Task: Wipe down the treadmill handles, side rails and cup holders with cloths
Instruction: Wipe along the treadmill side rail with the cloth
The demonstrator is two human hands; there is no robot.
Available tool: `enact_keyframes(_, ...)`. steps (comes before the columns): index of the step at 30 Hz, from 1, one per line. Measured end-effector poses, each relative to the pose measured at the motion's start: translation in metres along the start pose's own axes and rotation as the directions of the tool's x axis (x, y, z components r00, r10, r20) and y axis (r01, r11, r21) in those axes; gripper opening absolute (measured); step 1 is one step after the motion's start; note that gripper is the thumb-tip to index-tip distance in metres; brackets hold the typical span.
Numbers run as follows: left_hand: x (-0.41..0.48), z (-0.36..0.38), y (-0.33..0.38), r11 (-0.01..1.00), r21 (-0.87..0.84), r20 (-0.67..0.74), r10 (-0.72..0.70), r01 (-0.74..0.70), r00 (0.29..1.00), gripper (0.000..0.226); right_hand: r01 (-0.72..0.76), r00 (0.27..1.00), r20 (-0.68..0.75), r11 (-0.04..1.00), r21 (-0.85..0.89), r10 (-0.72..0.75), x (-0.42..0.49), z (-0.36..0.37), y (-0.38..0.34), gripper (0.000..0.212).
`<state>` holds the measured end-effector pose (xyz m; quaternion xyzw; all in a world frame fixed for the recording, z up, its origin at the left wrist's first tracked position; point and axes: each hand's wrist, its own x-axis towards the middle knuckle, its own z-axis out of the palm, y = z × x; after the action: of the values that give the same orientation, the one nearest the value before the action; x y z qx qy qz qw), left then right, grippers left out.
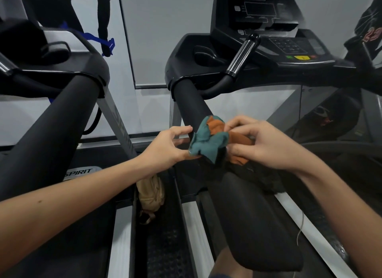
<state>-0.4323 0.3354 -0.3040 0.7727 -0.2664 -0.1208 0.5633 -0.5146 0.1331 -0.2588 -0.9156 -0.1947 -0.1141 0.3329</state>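
Observation:
A teal cloth [203, 140] and an orange cloth [237, 139] lie bunched together on the black padded left handle [192, 104] of the treadmill in front of me. My left hand [167, 147] pinches the lower left edge of the teal cloth with thumb and fingers. My right hand [264, 143] grips the orange cloth from the right, fingers curled into the folds. A dark cloth [260, 174] lies on the handle just below my right hand. The cup holder [206, 57] sits at the console's left side.
The console [268, 23] and a chrome-and-black pulse grip [242, 54] stand behind the handle. A second treadmill's handle [51, 128] runs at the left. A tan bag [151, 192] lies between the two machines. The side rails [194, 226] run below.

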Motion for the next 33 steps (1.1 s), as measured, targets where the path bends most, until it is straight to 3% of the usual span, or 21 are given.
enact_keyframes(3, 0.001, 0.000, -0.002, 1.000, 0.001, -0.017, 0.030, -0.030, 0.999, 0.046, -0.042, 0.999, 0.017, 0.999, 0.022, 0.042, 0.032, 0.007, 0.011, 0.022)
enact_keyframes(6, 0.002, -0.002, -0.003, 1.000, 0.008, -0.003, 0.016, -0.016, 1.000, 0.071, -0.126, 0.992, 0.003, 0.991, 0.050, 0.126, 0.057, 0.017, 0.020, 0.044)
enact_keyframes(9, -0.001, -0.003, -0.001, 0.999, 0.051, 0.012, 0.001, -0.002, 1.000, 0.091, -0.103, 0.990, -0.095, 0.994, 0.047, 0.107, 0.059, 0.022, 0.021, 0.029)
enact_keyframes(11, -0.002, -0.002, 0.000, 0.998, 0.064, -0.008, -0.012, 0.013, 1.000, 0.082, -0.070, 0.986, -0.151, 0.997, 0.015, 0.072, 0.046, 0.021, 0.018, 0.011)
enact_keyframes(14, 0.000, 0.000, 0.000, 0.995, 0.096, -0.003, 0.017, -0.016, 1.000, 0.052, -0.016, 0.976, -0.219, 1.000, -0.012, 0.013, 0.013, 0.019, 0.015, 0.031)
enact_keyframes(18, 0.001, -0.001, 0.000, 0.995, 0.100, -0.017, 0.010, -0.008, 1.000, 0.074, 0.053, 0.979, -0.198, 0.998, 0.015, -0.049, -0.027, 0.014, 0.001, 0.041)
enact_keyframes(22, 0.001, 0.001, 0.003, 0.994, 0.102, -0.015, 0.050, -0.048, 0.999, 0.059, 0.037, 0.989, -0.143, 0.997, 0.064, -0.028, -0.011, 0.014, 0.003, 0.033)
enact_keyframes(24, 0.000, 0.002, 0.001, 0.993, 0.101, -0.035, 0.067, -0.063, 0.997, 0.047, -0.006, 0.995, -0.094, 0.991, 0.137, 0.019, 0.009, 0.018, 0.010, 0.027)
enact_keyframes(27, -0.001, 0.001, 0.000, 0.999, 0.033, -0.041, 0.030, -0.028, 0.999, 0.055, -0.146, 0.982, -0.079, 0.954, 0.262, 0.172, 0.041, 0.025, 0.030, 0.035)
enact_keyframes(31, -0.004, 0.002, 0.003, 0.998, 0.061, -0.042, 0.013, -0.011, 0.999, 0.069, -0.207, 0.902, -0.193, 0.778, 0.593, 0.387, 0.052, 0.038, 0.044, 0.017)
enact_keyframes(33, -0.005, 0.002, 0.004, 0.998, 0.064, -0.045, -0.002, 0.005, 0.999, 0.071, -0.243, 0.841, -0.216, 0.703, 0.668, 0.496, 0.044, 0.045, 0.052, 0.027)
